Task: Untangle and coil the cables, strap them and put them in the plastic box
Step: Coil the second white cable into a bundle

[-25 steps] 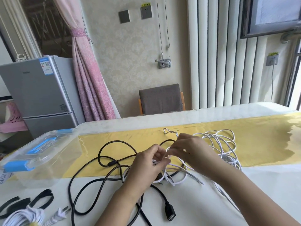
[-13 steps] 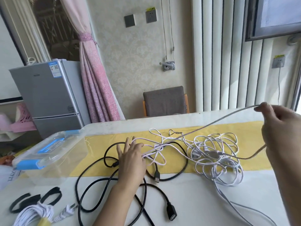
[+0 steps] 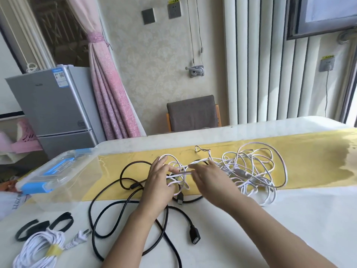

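A tangled white cable [image 3: 255,171] lies on the yellow runner right of centre. My left hand [image 3: 157,186] and my right hand [image 3: 210,182] meet at its left end. A short straight white strand [image 3: 181,173] is stretched between them, each hand pinching one end. Loops of a black cable [image 3: 108,207] spread under and around my left wrist, its USB socket end [image 3: 195,237] near the table's front. The clear plastic box [image 3: 56,176] with blue latches stands at the left.
A coiled white cable [image 3: 36,252] bound with a yellow strap and its plug lies at the front left. Black straps [image 3: 41,227] lie just behind it. The white table's far edge [image 3: 193,134] has a grey chair behind it.
My right hand, which was raised at the far right pulling a long strand out, has come back down to the tangle beside my left hand. The left hand stays on the cables.
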Available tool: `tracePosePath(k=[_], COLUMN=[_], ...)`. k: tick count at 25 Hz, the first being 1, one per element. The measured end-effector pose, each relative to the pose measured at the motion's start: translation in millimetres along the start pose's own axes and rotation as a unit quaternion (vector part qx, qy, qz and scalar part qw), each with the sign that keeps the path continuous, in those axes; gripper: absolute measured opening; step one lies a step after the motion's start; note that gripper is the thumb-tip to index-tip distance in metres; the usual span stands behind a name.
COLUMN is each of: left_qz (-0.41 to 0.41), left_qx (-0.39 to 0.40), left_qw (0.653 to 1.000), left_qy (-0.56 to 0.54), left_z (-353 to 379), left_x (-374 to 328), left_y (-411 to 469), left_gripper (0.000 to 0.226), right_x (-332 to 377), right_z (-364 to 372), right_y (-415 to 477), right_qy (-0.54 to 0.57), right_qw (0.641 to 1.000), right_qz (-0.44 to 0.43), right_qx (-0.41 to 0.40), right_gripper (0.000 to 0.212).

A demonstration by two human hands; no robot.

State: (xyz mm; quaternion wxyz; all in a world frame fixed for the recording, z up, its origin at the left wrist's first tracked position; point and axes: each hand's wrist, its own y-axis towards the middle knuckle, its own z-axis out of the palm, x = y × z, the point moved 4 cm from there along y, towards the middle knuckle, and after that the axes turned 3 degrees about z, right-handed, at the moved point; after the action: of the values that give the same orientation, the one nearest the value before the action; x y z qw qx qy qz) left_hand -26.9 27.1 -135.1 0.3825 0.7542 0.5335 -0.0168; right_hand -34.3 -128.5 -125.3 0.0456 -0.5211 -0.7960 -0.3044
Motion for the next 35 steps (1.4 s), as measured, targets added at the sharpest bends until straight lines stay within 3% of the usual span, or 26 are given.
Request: tracePosePath(k=[2,4,6,8,10,12,17,18,21,25,26,28,30,32,34,35], left_qz=[0.036,0.042,0.014,-0.002,-0.038,-0.048,-0.102,-0.129,-0.150,-0.003,0.042,0.100,0.137,0.137,0.078,0.049], left_qx=[0.037,0.033,0.013,0.001,0.000,-0.025,-0.155,-0.165,-0.193,-0.293,-0.282,-0.180,-0.050,0.050,0.156,0.201], left_qw=[0.998,0.997,0.998,0.999,0.991,0.983,0.973,0.973,0.968,0.956,0.958,0.973,0.981,0.981,0.964,0.937], left_qy=[-0.023,-0.060,-0.054,0.035,0.130,0.175,0.135,0.094,-0.056,-0.017,-0.032,-0.101,-0.130,-0.130,-0.201,-0.280], left_z=[-1,-2,3,8,10,5,-31,-39,-53,-57,-51,-28,-4,10,20,25], left_x=[-8,-11,-9,-2,9,11,30,34,19,-30,-43,-67,-85,-92,-95,-98], left_y=[-2,-3,-2,-1,0,1,6,5,-1,-4,-2,5,15,25,28,25], left_gripper=[0.021,0.026,0.033,0.035,0.052,0.060,0.045,0.037,0.025,0.033,0.029,0.025,0.055,0.065,0.041,0.025], right_x=[2,0,0,2,2,-11,-84,-99,-120,-99,-91,-73,-57,-48,-47,-49], right_z=[11,4,-13,-38,-71,-98,-133,-138,-130,-100,-99,-102,-104,-105,-105,-107], right_y=[-3,0,3,1,-5,-10,-26,-29,-26,-7,-4,-1,-1,-2,-3,-4], right_qy=[-0.015,-0.017,0.046,0.156,0.264,0.304,0.249,0.234,0.189,0.273,0.313,0.376,0.428,0.471,0.492,0.502], right_qw=[0.999,1.000,0.998,0.982,0.941,0.898,0.803,0.802,0.842,0.869,0.874,0.886,0.884,0.870,0.857,0.849], right_qz=[0.025,0.024,0.023,0.039,0.050,0.069,0.235,0.264,0.332,0.270,0.234,0.152,0.086,0.060,0.061,0.069], right_qx=[0.024,-0.003,-0.041,-0.102,-0.204,-0.310,-0.488,-0.483,-0.380,-0.311,-0.289,-0.223,-0.165,-0.136,-0.139,-0.150], right_gripper=[0.034,0.030,0.025,0.024,0.025,0.026,0.032,0.034,0.033,0.028,0.027,0.026,0.026,0.027,0.034,0.036])
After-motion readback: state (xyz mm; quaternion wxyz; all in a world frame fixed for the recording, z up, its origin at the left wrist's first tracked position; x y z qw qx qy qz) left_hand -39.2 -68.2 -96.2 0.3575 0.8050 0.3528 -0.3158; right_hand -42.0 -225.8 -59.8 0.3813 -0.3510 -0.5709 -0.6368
